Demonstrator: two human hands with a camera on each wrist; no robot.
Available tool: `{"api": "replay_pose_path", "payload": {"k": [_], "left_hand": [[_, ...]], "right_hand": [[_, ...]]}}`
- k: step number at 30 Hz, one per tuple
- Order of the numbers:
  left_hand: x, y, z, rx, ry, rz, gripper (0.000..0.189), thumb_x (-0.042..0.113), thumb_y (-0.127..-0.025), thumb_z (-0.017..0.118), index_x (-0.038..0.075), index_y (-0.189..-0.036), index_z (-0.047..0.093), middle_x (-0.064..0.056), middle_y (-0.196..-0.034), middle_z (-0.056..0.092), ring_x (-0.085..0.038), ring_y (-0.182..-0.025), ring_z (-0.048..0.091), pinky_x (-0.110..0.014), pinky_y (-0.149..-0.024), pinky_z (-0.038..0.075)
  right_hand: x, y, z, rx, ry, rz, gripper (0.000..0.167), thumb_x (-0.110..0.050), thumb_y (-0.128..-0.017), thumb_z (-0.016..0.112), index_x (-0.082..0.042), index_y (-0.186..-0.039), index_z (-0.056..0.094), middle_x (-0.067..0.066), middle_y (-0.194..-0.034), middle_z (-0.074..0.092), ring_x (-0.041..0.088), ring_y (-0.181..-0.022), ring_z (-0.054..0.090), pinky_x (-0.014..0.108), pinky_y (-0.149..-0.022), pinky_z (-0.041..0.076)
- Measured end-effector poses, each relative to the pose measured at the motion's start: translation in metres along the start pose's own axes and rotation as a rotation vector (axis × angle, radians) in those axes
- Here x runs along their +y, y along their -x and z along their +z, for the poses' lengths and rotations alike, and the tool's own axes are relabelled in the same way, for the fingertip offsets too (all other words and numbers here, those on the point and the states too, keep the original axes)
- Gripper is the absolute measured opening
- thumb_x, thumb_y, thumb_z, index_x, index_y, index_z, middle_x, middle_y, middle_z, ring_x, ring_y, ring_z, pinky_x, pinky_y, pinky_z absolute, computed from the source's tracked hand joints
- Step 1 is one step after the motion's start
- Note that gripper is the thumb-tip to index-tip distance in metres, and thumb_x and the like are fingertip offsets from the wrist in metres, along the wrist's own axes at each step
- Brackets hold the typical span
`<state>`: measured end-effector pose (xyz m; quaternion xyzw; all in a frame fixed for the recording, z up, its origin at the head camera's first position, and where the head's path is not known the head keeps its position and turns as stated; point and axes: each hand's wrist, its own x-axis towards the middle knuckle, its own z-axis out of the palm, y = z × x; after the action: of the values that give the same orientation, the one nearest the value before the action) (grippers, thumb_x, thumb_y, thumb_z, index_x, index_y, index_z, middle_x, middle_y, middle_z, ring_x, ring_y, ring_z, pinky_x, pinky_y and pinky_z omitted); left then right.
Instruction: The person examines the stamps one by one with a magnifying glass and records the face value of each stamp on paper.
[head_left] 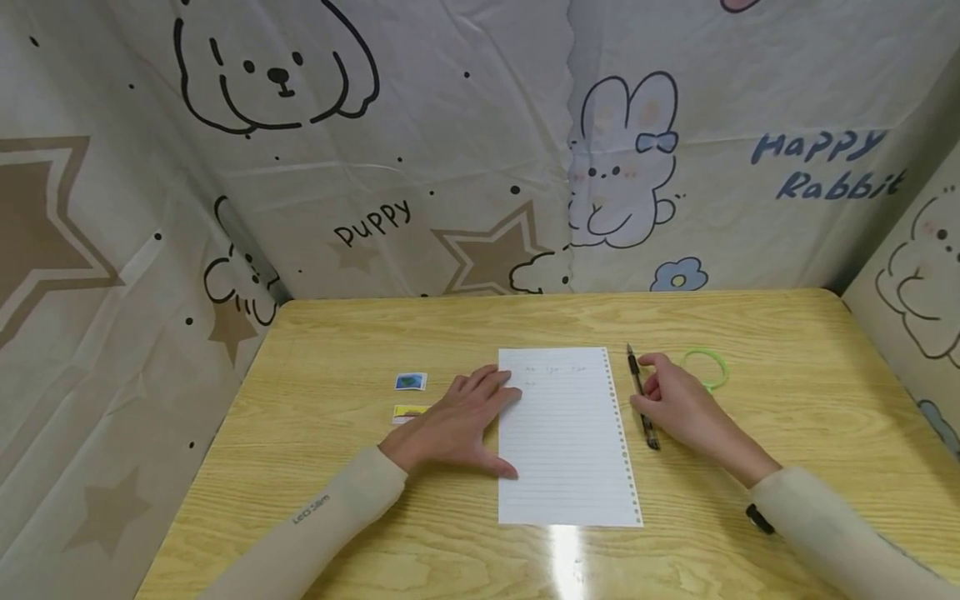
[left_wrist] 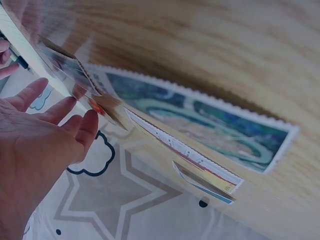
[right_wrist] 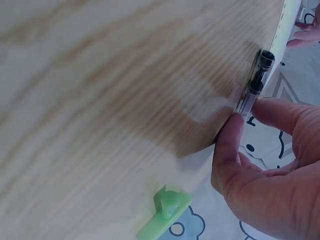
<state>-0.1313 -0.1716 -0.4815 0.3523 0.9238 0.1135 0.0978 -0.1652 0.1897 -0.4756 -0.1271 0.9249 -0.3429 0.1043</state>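
A sheet of lined, perforated paper (head_left: 562,450) lies on the table with faint writing near its top. My left hand (head_left: 453,421) rests at its left edge, fingers and thumb spread apart. To the right of the sheet a black pen (head_left: 633,364) with a clear barrel lies along the table, tip pointing away. My right hand (head_left: 678,404) pinches the pen between thumb and fingers; the right wrist view shows the fingertips (right_wrist: 231,127) against its barrel. Left of my left hand are a blue-green stamp (head_left: 410,382) and a yellow stamp (head_left: 407,412), the latter partly covered.
Just beyond my right hand lies a light green ring (head_left: 722,364), whose knobbed part (right_wrist: 170,204) appears in the right wrist view. Several stamps, including a large green-blue one (left_wrist: 195,117), show in the left wrist view. A printed curtain (head_left: 480,167) surrounds the wooden table (head_left: 810,400).
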Motion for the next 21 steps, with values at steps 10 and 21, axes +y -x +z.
{"api": "replay_pose_path", "payload": {"k": [10, 21], "left_hand": [[-0.0003, 0.0008, 0.0000, -0.012, 0.018, -0.004, 0.108, 0.076, -0.083, 0.082, 0.014, -0.163, 0.046, -0.020, -0.174, 0.030, -0.040, -0.161, 0.020, -0.058, -0.120, 0.028], [0.0006, 0.0019, -0.0002, -0.018, 0.020, -0.015, 0.107, 0.076, -0.084, 0.082, 0.015, -0.164, 0.045, -0.019, -0.175, 0.029, -0.039, -0.161, 0.020, -0.058, -0.121, 0.027]], "right_hand": [[-0.0007, -0.0041, 0.0021, -0.034, 0.019, -0.022, 0.066, -0.005, -0.094, 0.067, 0.002, -0.155, 0.045, 0.008, -0.087, 0.069, 0.020, -0.069, 0.059, 0.037, -0.062, 0.048], [-0.0089, 0.0032, -0.0054, 0.042, -0.226, -0.087, 0.057, -0.008, -0.103, 0.063, -0.010, -0.159, 0.050, 0.011, -0.108, 0.060, 0.022, -0.070, 0.067, 0.028, -0.056, 0.048]]}}
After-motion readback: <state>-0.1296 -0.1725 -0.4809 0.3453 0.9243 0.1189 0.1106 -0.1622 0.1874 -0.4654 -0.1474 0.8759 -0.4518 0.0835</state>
